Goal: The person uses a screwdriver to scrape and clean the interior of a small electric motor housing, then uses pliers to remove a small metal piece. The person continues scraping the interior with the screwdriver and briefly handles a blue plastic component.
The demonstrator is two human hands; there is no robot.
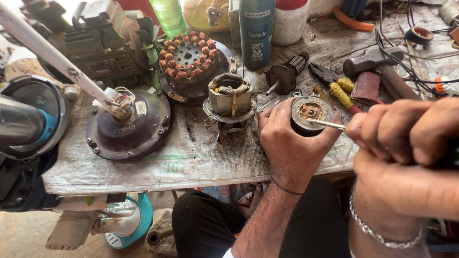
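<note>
At the right edge of the frame, the right hand [406,143] fills the foreground, wrist low and knuckles turned left, its grip closed around a thin metal tool [326,124]. That tool's long axis runs nearly level across the frame, tip pointing left into the open top of a small round motor housing [310,113]. Right of centre, the left hand [287,143] rises from the bottom of the frame, forearm slanting up, fingers and thumb wrapped around the housing's sides, holding it upright at the near edge of the bench [143,167], open face up. Just left stands a stator [230,98].
</note>
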